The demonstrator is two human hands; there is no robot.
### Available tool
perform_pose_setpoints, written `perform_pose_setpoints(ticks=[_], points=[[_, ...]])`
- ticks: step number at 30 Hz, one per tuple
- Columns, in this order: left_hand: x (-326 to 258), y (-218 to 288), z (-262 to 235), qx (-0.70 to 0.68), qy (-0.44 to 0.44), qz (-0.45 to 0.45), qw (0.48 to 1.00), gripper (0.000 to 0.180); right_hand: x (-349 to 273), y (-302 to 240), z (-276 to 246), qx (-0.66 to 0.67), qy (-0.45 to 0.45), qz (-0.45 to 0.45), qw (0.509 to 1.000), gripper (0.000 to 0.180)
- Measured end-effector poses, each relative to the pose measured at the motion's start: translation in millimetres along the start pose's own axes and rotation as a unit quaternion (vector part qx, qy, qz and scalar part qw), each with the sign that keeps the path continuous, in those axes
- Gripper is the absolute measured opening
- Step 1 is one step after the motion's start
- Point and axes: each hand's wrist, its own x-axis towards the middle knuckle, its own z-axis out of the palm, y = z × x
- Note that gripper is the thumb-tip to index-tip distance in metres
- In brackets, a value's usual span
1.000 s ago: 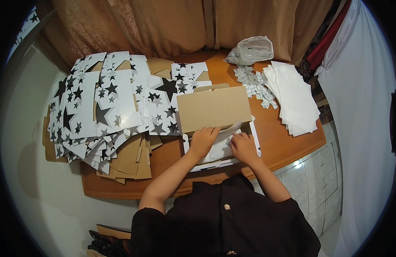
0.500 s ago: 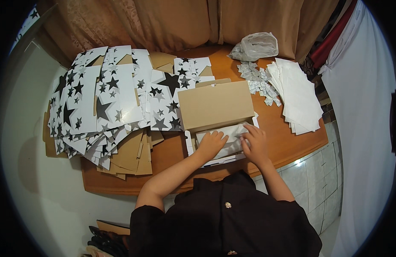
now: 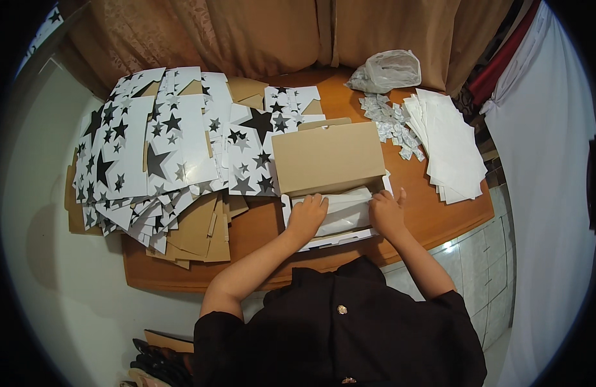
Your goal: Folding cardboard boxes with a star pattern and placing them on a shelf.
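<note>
An open cardboard box point(image 3: 329, 158) lies in front of me, its brown lid raised away from me and its white rim toward me. A thin sheet of white paper point(image 3: 347, 218) lies folded and creased inside it. My left hand point(image 3: 308, 216) is closed on the left end of this paper, fingers curled. At the other end my right hand point(image 3: 386, 211) grips the paper's edge, with one finger sticking out to the right. What lies under the paper is hidden.
Flat boxes with black and grey stars point(image 3: 162, 142) are heaped at the left. Behind and to the right lie several small white packets point(image 3: 394, 122), a clear plastic bag point(image 3: 391, 69) and a stack of white sheets point(image 3: 451, 142). The wooden table's edge point(image 3: 439, 245) curves close to me.
Both hands have moved apart toward the ends of the paper. Their fingers have gone from lying on it to gripping it, and its far edge is now drawn straighter.
</note>
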Motion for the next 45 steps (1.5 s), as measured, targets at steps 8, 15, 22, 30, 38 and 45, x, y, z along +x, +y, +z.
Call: perform_pose_setpoints(ticks=[8,15,22,30,38,45], points=[[17.5,-17.0,-17.1,-0.029,0.076,-0.038,0.996,0.024,6.7,-14.1,-67.7,0.178,0.023,-0.001,0.984,0.006],[38.6,-18.3,-23.5,-0.006,0.125,-0.011,0.992,0.014,28.3,-15.0,23.7,0.109,0.014,-0.073,0.991,0.012],[19.4,-19.9,-21.7,0.007,0.070,0.009,0.997,0.013,22.0,-16.6,12.5,0.134,0.029,-0.044,0.990,0.013],[22.3,-17.0,-23.8,-0.039,0.132,0.059,0.989,0.017,21.5,-10.5,23.2,0.150,0.097,-0.009,0.984,0.011],[0.5,-15.3,10.5,0.045,0.042,0.068,0.996,0.026,2.7,-24.1,-77.8,0.170,-0.131,-0.019,0.976,0.008],[4.1,-5.2,-5.2,-0.022,-0.125,0.123,0.984,0.097,22.6,-19.4,-44.5,0.393,-0.138,0.000,0.909,0.015]])
